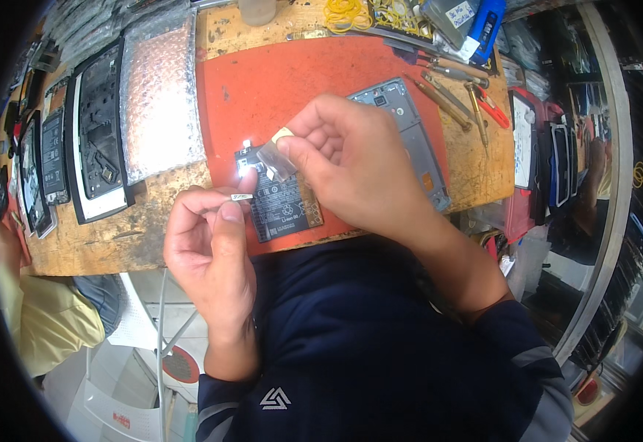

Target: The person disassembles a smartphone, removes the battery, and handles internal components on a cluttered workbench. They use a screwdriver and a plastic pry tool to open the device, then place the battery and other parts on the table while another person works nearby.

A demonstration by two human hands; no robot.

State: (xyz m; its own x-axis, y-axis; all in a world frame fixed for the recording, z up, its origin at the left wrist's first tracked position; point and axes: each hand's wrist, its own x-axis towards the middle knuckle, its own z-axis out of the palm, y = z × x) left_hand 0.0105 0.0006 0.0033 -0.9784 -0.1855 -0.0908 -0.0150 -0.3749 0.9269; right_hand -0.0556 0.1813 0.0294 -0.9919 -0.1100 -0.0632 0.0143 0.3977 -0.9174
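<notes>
My left hand [214, 239] is closed in a pinch, with a small whitish strip [241, 197] at thumb and forefinger. My right hand [358, 162] pinches a thin clear film [277, 163] with a pale yellow end by the thumb. Beneath both hands lies a flat black phone battery [281, 208] with white print, on an orange-red mat [262, 88]. Strong glare falls on its top left corner, where a small connector sticks out. Right of my right hand, partly covered by it, an opened grey phone body [410, 132] rests on the mat.
Bubble wrap [161, 88] and opened phone housings [100, 147] line the left of the wooden bench [130, 243]. Screwdrivers [443, 103] and red-handled tweezers [492, 109] lie at right. Yellow rubber bands [347, 15] and a blue tool [487, 29] are at the back. A white chair [126, 398] stands below left.
</notes>
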